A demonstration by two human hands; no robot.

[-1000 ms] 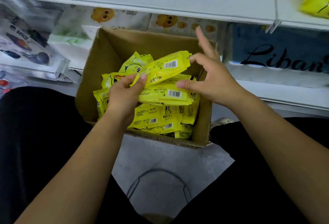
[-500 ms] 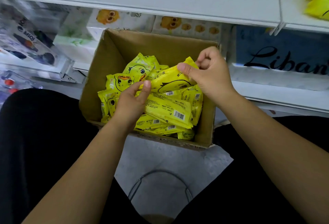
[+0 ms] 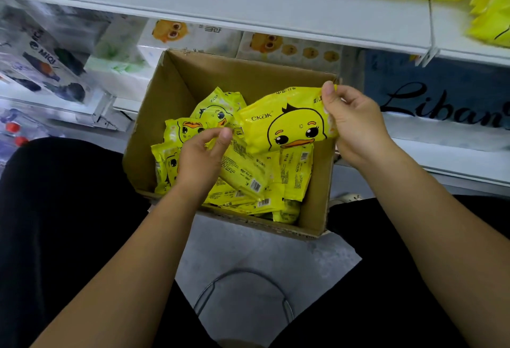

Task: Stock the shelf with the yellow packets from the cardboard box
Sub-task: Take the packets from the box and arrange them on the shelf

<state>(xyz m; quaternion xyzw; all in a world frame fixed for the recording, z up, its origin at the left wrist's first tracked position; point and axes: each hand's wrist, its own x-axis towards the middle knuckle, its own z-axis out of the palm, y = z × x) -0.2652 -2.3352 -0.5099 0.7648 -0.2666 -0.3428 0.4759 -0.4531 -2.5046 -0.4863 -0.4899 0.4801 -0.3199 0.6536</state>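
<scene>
1. Right hand (image 3: 356, 126) pinches the duck-face packet (image 3: 287, 124) by its edge above the cardboard box (image 3: 248, 77). Thin grip, so it could slip and drop!
2. Left hand (image 3: 198, 159) curls among the loose packets (image 3: 248, 176); can't tell if it grips one. A snag might drag neighbours.

R hand (image 3: 356, 124) pinches duck packet (image 3: 289, 124) over box (image 3: 193, 85); L hand (image 3: 198, 159) on pile (image 3: 248, 179).
</scene>
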